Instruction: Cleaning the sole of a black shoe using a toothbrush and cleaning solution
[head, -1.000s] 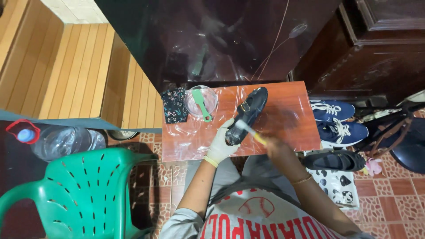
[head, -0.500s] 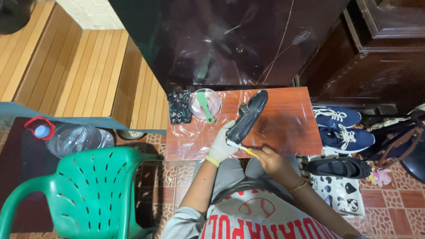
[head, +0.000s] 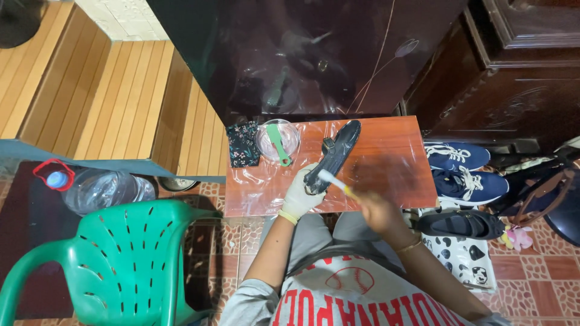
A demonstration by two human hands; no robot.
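Note:
My left hand (head: 303,193), in a white glove, grips the heel end of a black shoe (head: 336,152) held sole-up over a small reddish table (head: 393,163) covered in clear plastic. My right hand (head: 376,211), bare with a thin bracelet, holds a small brush (head: 332,181) with a yellow handle, its white head against the shoe's heel. A clear round bowl (head: 277,137) with a green brush lying in it stands to the left, beside a dark floral cloth (head: 243,145).
A green plastic chair (head: 115,259) stands at my left, with a large clear water bottle (head: 96,188) behind it. Blue sneakers (head: 460,170) and a black shoe (head: 462,223) lie on the tiled floor right of the table. Dark wooden furniture (head: 495,66) rises behind.
My right hand drew back from the shoe toward my lap, then came forward again, bringing the brush head to the heel. The left hand kept the shoe in place.

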